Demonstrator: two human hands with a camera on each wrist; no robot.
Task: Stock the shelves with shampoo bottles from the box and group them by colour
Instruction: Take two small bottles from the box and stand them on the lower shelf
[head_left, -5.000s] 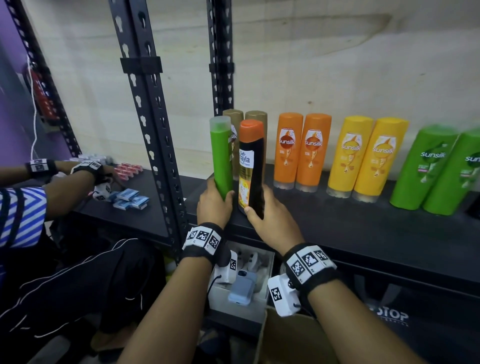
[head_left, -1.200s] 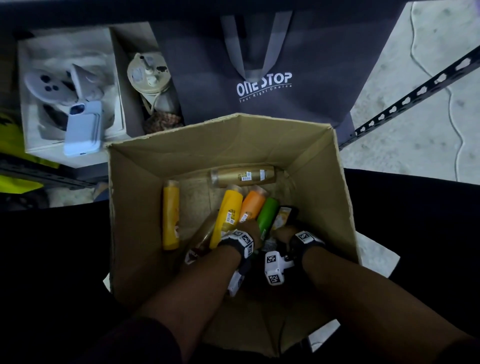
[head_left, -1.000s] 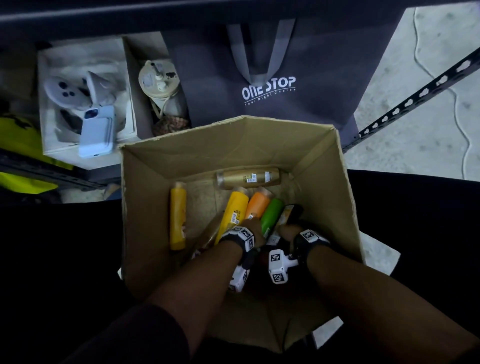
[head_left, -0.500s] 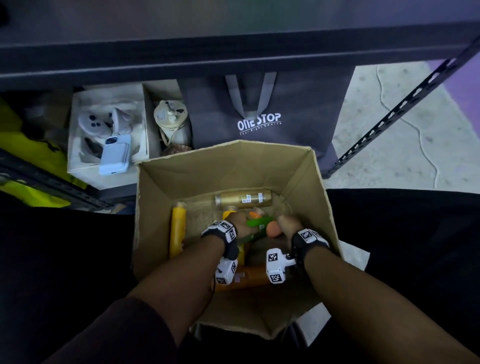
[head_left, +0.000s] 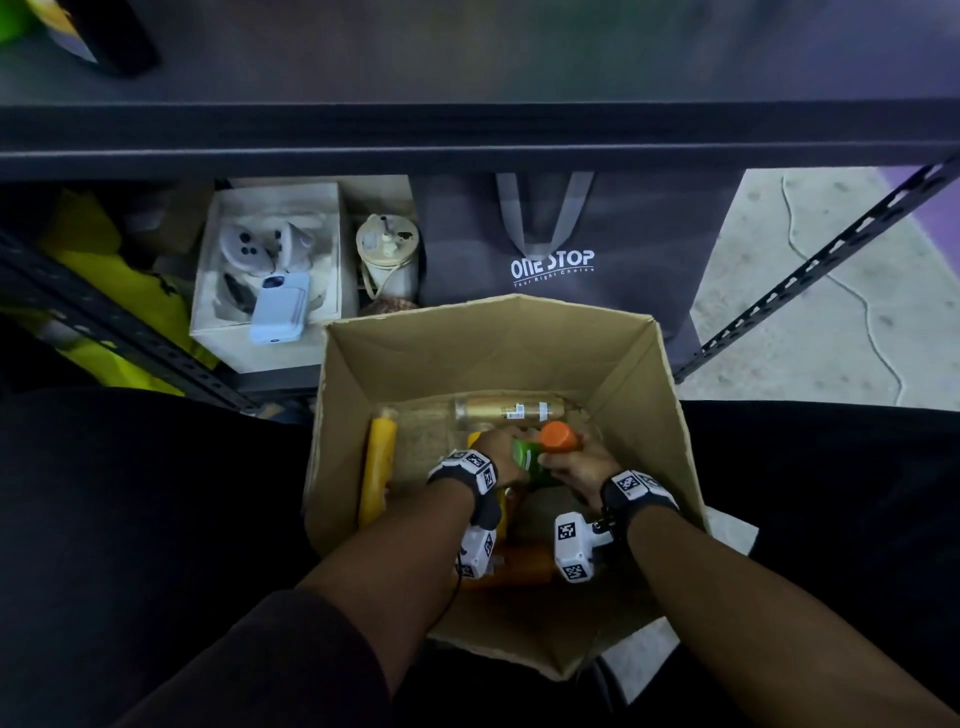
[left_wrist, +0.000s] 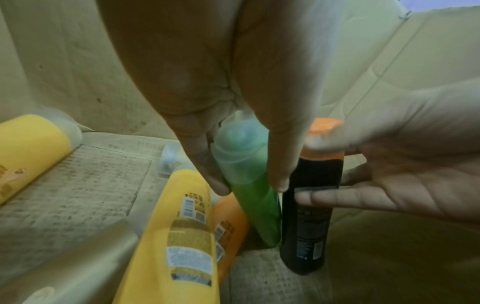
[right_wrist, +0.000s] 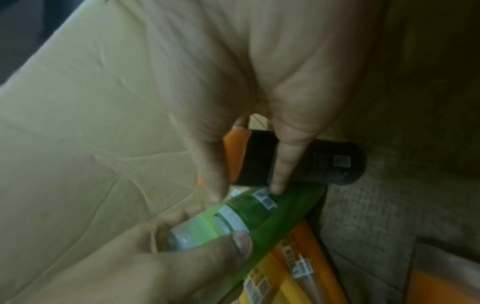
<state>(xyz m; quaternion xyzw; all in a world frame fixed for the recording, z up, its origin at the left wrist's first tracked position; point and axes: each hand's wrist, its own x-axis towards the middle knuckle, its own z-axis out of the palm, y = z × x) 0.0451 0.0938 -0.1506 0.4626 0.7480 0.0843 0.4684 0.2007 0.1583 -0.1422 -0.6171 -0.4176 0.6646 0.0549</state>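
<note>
Both hands are down in the open cardboard box (head_left: 644, 415). My left hand (head_left: 501, 452) grips a green bottle (head_left: 524, 460) (left_wrist: 249, 185) near its clear cap, thumb and fingers round it. My right hand (head_left: 576, 465) holds a black bottle with an orange cap (head_left: 558, 436) (right_wrist: 298, 160), thumb on one side and fingers on the other. Both bottles are raised, cap end up, side by side. On the box floor lie a gold bottle (head_left: 506, 410), a yellow bottle (head_left: 379, 462), another yellow one (left_wrist: 189, 236) and an orange one (head_left: 519, 564).
The dark shelf edge (head_left: 467, 135) runs above the box. Under it stand a grey ONE STOP bag (head_left: 556, 260), a white box with controllers and a phone (head_left: 270, 280), and a lidded cup (head_left: 387, 254). A slotted metal rail (head_left: 810, 270) crosses the floor at right.
Five seconds ago both hands set a green and a black bottle on the shelf. Since then they reached into the box, took hold of another green and black bottle, and lifted them.
</note>
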